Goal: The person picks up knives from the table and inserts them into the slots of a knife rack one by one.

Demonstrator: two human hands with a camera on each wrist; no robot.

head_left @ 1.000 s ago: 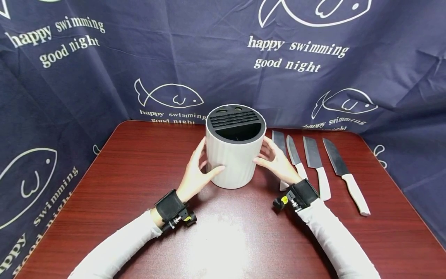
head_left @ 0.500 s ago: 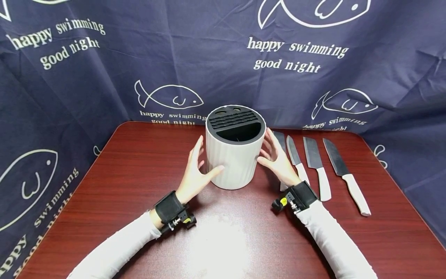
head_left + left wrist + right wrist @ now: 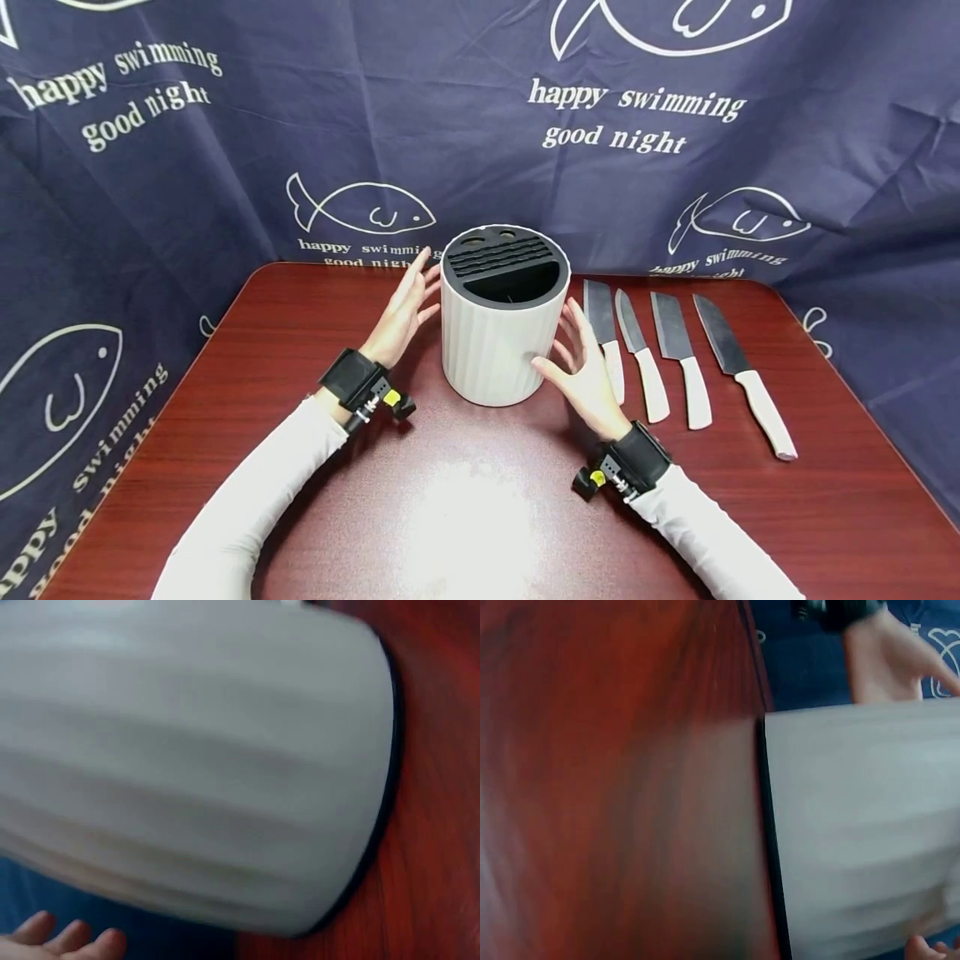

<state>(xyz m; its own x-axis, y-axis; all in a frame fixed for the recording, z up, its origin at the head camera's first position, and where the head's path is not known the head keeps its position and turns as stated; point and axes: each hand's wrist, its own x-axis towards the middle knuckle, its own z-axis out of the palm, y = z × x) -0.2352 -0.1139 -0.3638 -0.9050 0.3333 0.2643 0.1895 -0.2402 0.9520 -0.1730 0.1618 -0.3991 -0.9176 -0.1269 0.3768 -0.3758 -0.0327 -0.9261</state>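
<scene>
A white ribbed knife block (image 3: 491,354) stands upright on the table, its black top (image 3: 504,267) showing wavy slots, two round holes and a wide half-round opening. My left hand (image 3: 393,321) is raised at its left side, fingers extended and pointing up near the rim. On the other side, my right hand (image 3: 588,379) has its fingers spread along the wall, with the thumb in front of it in the head view. The left wrist view is mostly filled by the block's wall (image 3: 195,750), and left fingertips (image 3: 75,937) show at the lower left.
Several knives with white handles lie to the right: a cleaver (image 3: 598,312) nearest the block, a slim knife (image 3: 632,321), another cleaver (image 3: 671,325) and a broad-bladed knife (image 3: 722,333). A dark blue printed cloth (image 3: 480,108) hangs behind the reddish table (image 3: 315,333).
My left hand has moved up and back along the block's left side, its thumb leaving the front. My right hand has shifted lower and toward me. The block stays in place.
</scene>
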